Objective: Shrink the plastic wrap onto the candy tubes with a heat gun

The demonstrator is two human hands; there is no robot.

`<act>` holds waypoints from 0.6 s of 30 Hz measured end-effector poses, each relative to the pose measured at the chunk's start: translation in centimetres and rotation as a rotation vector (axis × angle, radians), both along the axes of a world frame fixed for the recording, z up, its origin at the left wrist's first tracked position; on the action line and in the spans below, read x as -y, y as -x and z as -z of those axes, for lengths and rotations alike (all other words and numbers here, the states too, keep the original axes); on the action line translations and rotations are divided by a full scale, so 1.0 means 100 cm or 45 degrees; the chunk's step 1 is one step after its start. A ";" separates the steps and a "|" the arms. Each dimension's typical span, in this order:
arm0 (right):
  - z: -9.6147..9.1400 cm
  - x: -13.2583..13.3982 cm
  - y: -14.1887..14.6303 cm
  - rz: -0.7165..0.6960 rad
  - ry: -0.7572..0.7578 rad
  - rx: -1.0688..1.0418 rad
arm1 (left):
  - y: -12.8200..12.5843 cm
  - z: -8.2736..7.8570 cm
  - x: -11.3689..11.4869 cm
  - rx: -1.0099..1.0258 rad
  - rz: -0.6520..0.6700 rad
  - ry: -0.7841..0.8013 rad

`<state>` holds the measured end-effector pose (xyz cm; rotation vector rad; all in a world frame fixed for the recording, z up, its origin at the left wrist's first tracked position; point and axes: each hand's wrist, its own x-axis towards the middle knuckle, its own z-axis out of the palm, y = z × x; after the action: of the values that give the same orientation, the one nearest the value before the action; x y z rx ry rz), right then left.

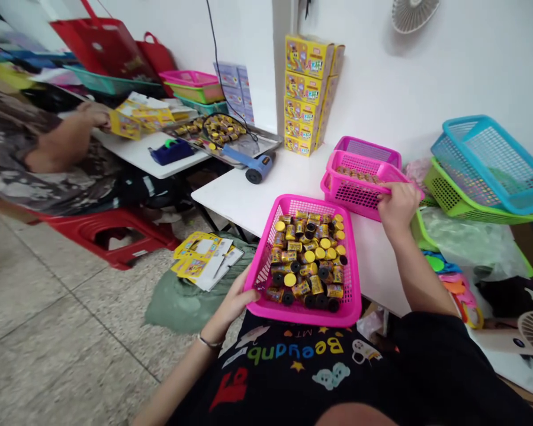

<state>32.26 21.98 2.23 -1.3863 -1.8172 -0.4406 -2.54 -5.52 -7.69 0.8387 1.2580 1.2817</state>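
Observation:
My left hand (238, 296) grips the near left corner of a pink plastic basket (354, 296), thumb over the rim. Many small yellow-and-black cylinders (308, 254) fill this basket, which is held by my lap at the table's front edge. My right hand (398, 208) is closed on the right rim of a smaller pink basket (353, 192) on the white table (231, 192). A layer of small brownish pieces shows inside that one. It sits among other pink baskets, partly hidden behind it.
Yellow printed boxes (308, 97) stand stacked against the wall. A blue tape dispenser (244, 158) lies beside a metal tray (266, 144) of similar cylinders. Blue basket (484, 171) and green basket (448, 192) lean at right. A co-worker's arm (62, 142) handles yellow cartons at left.

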 end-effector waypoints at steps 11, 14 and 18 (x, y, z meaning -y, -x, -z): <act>-0.037 -0.025 0.155 -0.359 0.011 0.081 | -0.015 0.030 -0.013 -0.249 0.312 -0.251; -0.040 -0.038 0.203 -0.431 0.144 0.210 | -0.015 0.033 -0.017 -0.345 0.356 -0.205; -0.034 -0.046 0.250 -0.394 0.370 0.415 | -0.018 0.028 -0.014 -0.374 0.391 -0.090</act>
<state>7.22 26.56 5.58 -1.2390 -2.3963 -0.2561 -0.73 -4.07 -10.51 1.2541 1.2559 0.9844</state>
